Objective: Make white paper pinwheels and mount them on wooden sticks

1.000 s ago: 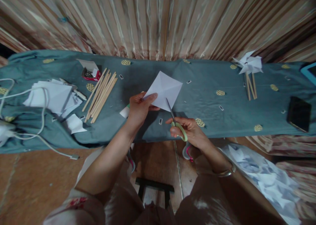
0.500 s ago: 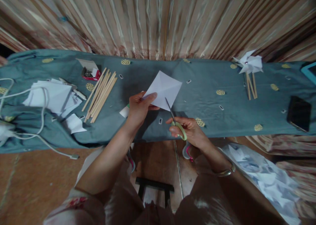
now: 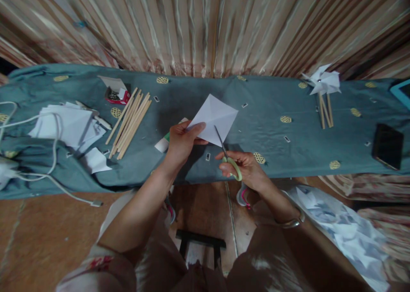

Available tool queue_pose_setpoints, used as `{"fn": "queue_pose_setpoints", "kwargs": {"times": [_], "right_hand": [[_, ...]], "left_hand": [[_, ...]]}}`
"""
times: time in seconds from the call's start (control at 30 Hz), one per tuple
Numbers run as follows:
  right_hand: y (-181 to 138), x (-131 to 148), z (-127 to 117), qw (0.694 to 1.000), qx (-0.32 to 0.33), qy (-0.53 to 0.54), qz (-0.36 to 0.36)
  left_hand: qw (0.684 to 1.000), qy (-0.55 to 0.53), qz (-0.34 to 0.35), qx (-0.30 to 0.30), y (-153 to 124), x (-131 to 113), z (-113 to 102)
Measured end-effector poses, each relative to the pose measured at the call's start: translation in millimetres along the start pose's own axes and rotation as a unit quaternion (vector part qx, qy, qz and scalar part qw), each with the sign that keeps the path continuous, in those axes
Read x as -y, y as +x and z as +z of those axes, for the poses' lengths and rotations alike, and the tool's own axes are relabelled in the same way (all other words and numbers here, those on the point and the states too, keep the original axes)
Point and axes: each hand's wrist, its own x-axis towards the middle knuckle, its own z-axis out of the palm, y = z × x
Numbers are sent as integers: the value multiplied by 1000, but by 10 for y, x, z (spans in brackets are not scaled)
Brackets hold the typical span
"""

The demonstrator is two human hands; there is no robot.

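A square sheet of white paper (image 3: 215,113) with crease lines is pinched at its left corner in my left hand (image 3: 182,142), thumb on top. My right hand (image 3: 245,167) grips a pair of scissors (image 3: 231,162) with pale green handles. Their dark blade lies over the paper's lower right part, its tip near the middle of the sheet. Whether the blades are fully closed, I cannot tell. Beneath and beside my left hand lies a small white and green object (image 3: 162,144), partly hidden by the hand.
To the left are wooden sticks (image 3: 130,123), a red box of small metal pieces (image 3: 117,93), stacked paper (image 3: 65,123) and a white cable (image 3: 54,155). Paper pinwheels (image 3: 325,83) and a black phone (image 3: 388,147) lie right. A bag of white paper pieces (image 3: 349,236) stands below.
My left hand and the paper have shifted slightly to the right and down against the scissors. My right hand has hardly moved.
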Motion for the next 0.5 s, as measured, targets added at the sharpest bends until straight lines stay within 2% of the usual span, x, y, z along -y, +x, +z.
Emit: {"fn": "queue_pose_setpoints", "kwargs": {"times": [0.5], "right_hand": [[14,-14,-19,1000,12,-11,-5]], "left_hand": [[1000,-2,2,10,0,32,7]]}}
